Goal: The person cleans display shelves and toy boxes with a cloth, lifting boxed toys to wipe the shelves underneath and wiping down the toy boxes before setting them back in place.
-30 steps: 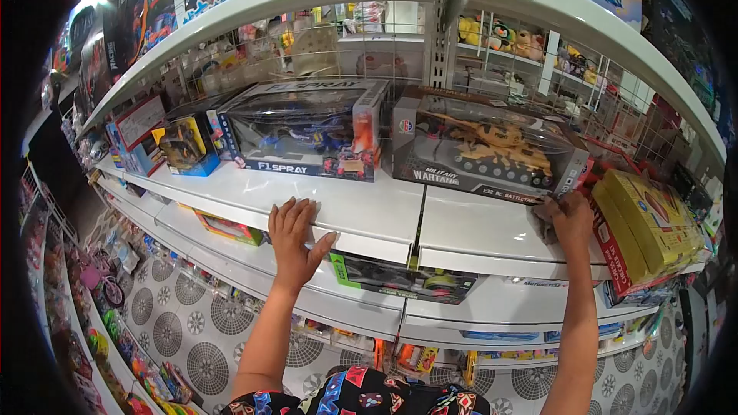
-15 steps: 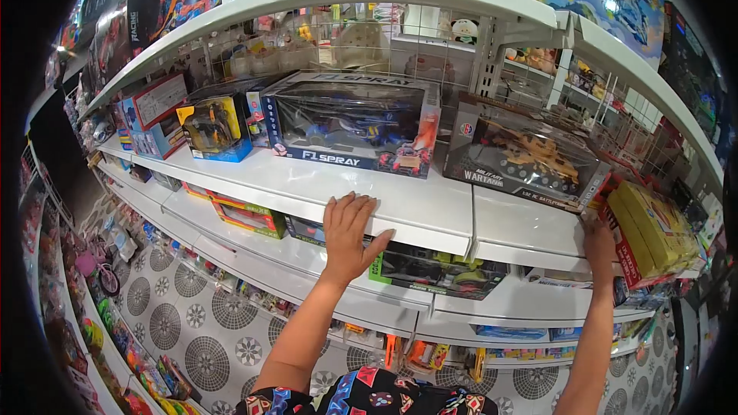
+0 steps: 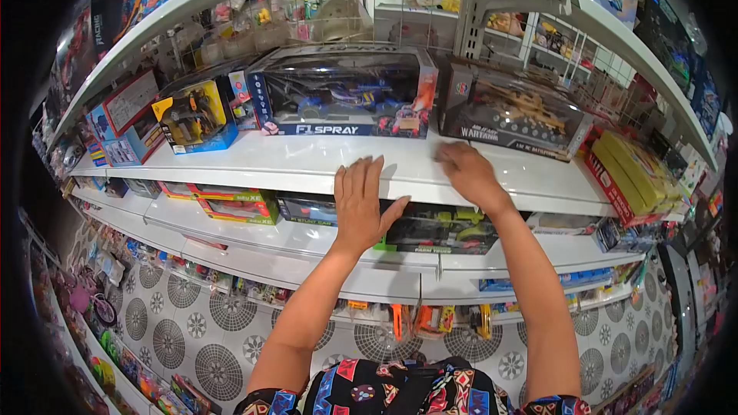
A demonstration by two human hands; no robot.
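The tank box (image 3: pixel 520 114) runs along the shelf (image 3: pixel 280 157), rightward past the nearer right hand (image 3: pixel 474 177), its grip unclear, the left hand (image 3: pixel 360 206) spread.
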